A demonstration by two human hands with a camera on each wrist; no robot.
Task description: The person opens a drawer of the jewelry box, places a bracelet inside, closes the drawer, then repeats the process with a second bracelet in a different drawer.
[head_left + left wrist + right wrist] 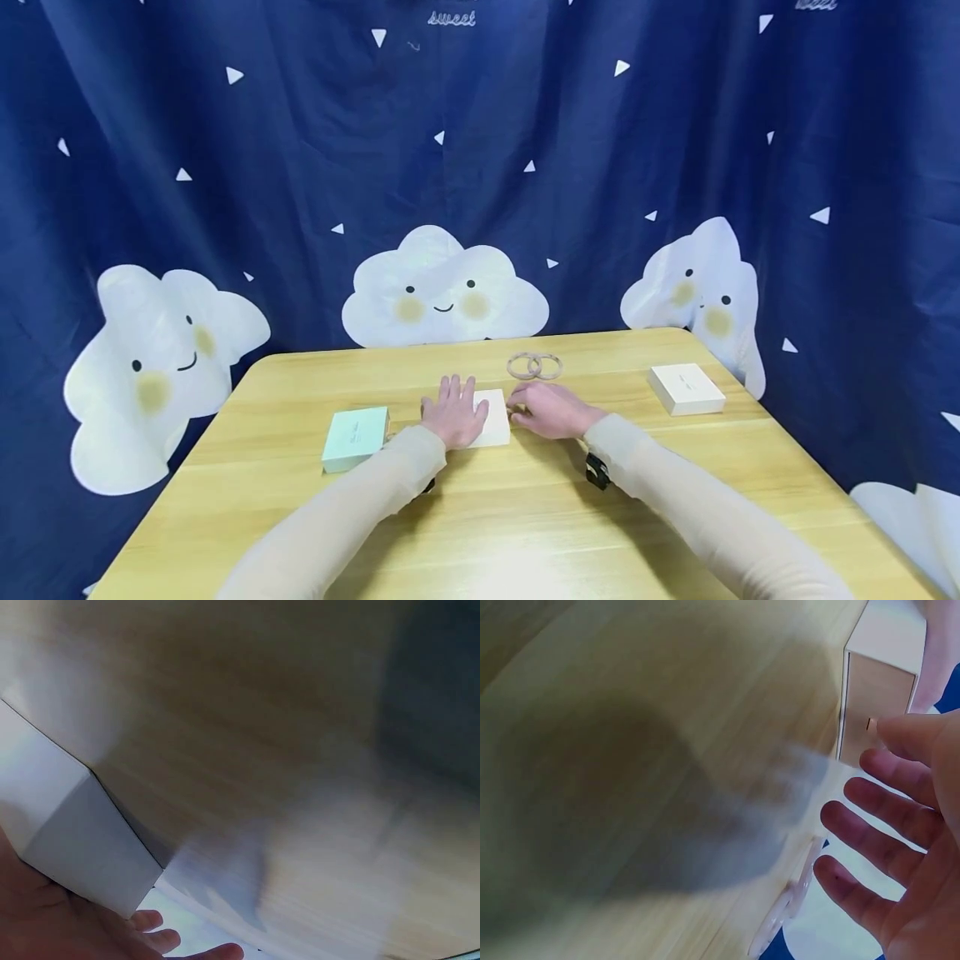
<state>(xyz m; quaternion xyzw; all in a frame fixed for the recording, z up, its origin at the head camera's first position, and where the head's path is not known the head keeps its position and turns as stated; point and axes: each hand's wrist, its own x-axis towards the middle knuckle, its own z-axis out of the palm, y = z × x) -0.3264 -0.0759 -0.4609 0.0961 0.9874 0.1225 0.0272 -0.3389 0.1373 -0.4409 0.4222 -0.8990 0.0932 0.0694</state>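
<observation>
A small white drawer-style box (492, 419) lies on the table between the hands. My left hand (454, 414) rests on its left side with fingers straight; in the left wrist view the box (97, 840) sits against the palm. At the box's right end is my right hand (551, 410), its fingers loosely bent. The right wrist view shows a pinkish drawer front (877, 694) with a small pull tab (871, 724). The right thumb tip is right at that tab, the index finger just below, apart from the thumb.
Two pale pink rings (521, 375), like bracelets, overlap behind the right hand. A mint-green box (357, 437) lies left of the left forearm. Another white box (686, 389) stands near the table's right edge. A dark blue curtain (480, 125) hangs behind the wooden table (247, 433).
</observation>
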